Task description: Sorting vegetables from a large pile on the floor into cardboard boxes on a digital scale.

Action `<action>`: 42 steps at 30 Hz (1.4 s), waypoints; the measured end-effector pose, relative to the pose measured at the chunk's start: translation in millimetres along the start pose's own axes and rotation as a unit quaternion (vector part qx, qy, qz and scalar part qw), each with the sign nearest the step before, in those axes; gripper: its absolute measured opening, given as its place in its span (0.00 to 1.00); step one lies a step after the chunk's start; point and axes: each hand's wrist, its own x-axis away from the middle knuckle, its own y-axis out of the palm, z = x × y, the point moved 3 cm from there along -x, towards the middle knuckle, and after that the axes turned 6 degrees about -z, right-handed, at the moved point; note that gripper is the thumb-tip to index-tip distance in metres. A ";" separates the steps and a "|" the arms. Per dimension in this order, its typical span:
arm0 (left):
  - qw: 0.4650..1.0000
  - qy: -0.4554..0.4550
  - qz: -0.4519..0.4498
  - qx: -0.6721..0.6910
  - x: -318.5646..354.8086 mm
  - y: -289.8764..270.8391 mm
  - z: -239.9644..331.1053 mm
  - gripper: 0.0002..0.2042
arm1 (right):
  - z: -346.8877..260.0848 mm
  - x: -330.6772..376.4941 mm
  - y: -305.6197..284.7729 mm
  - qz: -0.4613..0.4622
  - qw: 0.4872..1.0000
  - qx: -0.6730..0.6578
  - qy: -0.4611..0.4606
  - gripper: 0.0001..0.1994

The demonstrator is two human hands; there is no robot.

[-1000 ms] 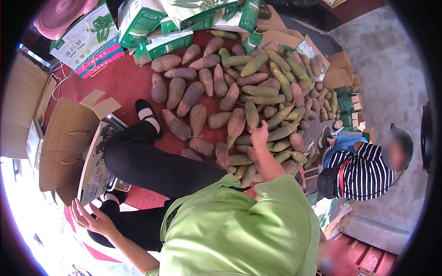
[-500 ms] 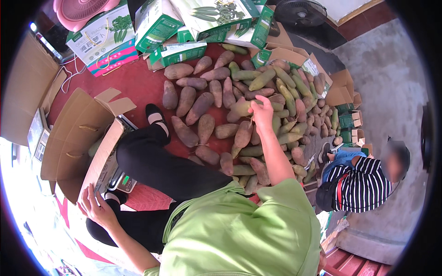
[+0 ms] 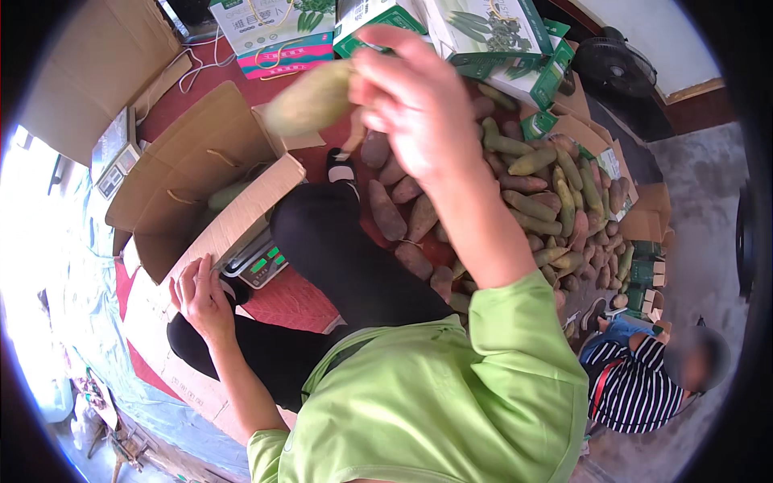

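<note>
My right hand [image 3: 411,97] is raised in the upper middle, closed around one end of a pale green radish [image 3: 310,101]; both are smeared by motion. At the left stands an open cardboard box [image 3: 181,173] with rope handles. Deep inside it part of a green radish [image 3: 228,196] shows. My left hand [image 3: 203,302] grips the near edge of the box's flap, its fingers curled over the corner. Beside that flap, a scale [image 3: 266,262] with lit green displays is partly covered by the box. To the right of my knee a large pile of green and brownish radishes [image 3: 531,208] covers the red floor.
Printed white and green cartons [image 3: 483,28] stand along the back, with a black fan [image 3: 616,68] at the far right. A person in a striped top [image 3: 636,386] sits at the right. My bent leg [image 3: 346,241] lies between box and pile.
My right hand has lifted a green radish off the pile and carried it up and left toward the box. The left hand stays at the flap. The whole view has swung left.
</note>
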 end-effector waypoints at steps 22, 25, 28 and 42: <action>0.998 0.027 0.027 -0.040 2.3 9.2 -16.5 0.11 | 142.7 46.2 -89.5 0.092 0.968 0.233 -0.018 0.12; 0.998 0.037 0.036 -0.037 -0.4 11.2 -14.2 0.11 | 190.9 103.8 -189.8 0.188 0.926 0.317 0.080 0.10; 0.998 0.041 0.038 -0.043 -1.4 13.3 -13.7 0.11 | 235.2 181.7 -272.3 0.255 0.873 0.320 0.265 0.10; 0.996 0.039 0.030 -0.080 2.4 18.4 -14.6 0.12 | 283.1 268.7 -351.3 0.475 0.748 0.237 0.399 0.18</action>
